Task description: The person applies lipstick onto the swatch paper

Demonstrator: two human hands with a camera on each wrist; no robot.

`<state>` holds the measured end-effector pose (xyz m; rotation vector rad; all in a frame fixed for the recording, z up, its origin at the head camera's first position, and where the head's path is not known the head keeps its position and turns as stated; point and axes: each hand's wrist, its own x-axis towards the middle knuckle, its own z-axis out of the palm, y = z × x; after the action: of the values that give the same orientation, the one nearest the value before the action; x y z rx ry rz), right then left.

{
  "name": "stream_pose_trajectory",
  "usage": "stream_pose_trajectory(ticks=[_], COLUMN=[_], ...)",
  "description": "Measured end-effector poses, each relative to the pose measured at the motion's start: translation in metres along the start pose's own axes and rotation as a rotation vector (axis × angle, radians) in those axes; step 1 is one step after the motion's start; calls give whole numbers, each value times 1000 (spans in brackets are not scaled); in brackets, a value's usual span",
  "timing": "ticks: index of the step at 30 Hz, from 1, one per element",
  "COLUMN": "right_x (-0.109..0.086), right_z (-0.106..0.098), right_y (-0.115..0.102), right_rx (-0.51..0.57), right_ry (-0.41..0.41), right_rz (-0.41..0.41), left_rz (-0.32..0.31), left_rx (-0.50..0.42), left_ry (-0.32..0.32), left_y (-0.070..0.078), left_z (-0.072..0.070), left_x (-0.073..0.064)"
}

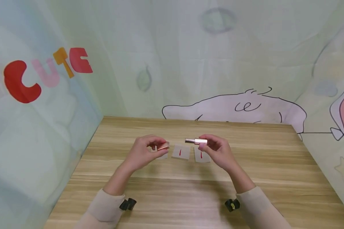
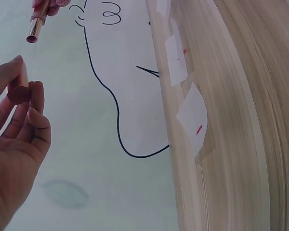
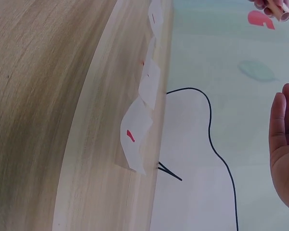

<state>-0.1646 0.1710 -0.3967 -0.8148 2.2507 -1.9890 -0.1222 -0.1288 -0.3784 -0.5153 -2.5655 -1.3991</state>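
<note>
My left hand point(image 1: 141, 151) pinches a shiny rose-gold lipstick cap point(image 1: 163, 146) between thumb and fingers. In the left wrist view, the round end of this cap shows near the fingertips. Across a small gap, my right hand point(image 1: 220, 153) holds a rose-gold lipstick tube point(image 1: 201, 141) level, its narrower end facing the cap. Whether any lipstick bullet sticks out cannot be made out. Both hands are raised above the table, over small white paper pieces. The middle paper point(image 1: 181, 152) and the right paper point(image 1: 202, 156) each bear a short red stroke.
The left paper point(image 1: 162, 156) lies partly behind my left hand. All the papers rest on a wood-grain table point(image 1: 172, 197). A printed cloth backdrop point(image 1: 172, 63) with cartoon drawings and coloured letters rises along the table's back and sides.
</note>
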Motion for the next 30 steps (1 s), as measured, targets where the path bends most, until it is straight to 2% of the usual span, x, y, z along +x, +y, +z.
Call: stream_pose_trajectory(ticks=[13, 20, 30], right_x=[-2, -3, -5], right_z=[0, 1, 3], right_y=[2, 5, 5], right_rx=[9, 2, -6], right_ry=[1, -8, -14], right_rz=[-19, -35, 9], left_rz=[39, 29, 53], left_rx=[-23, -20, -28], left_ry=[-20, -37, -56], left_y=[4, 7, 7], left_z=[8, 12, 20], left_x=[5, 8, 12])
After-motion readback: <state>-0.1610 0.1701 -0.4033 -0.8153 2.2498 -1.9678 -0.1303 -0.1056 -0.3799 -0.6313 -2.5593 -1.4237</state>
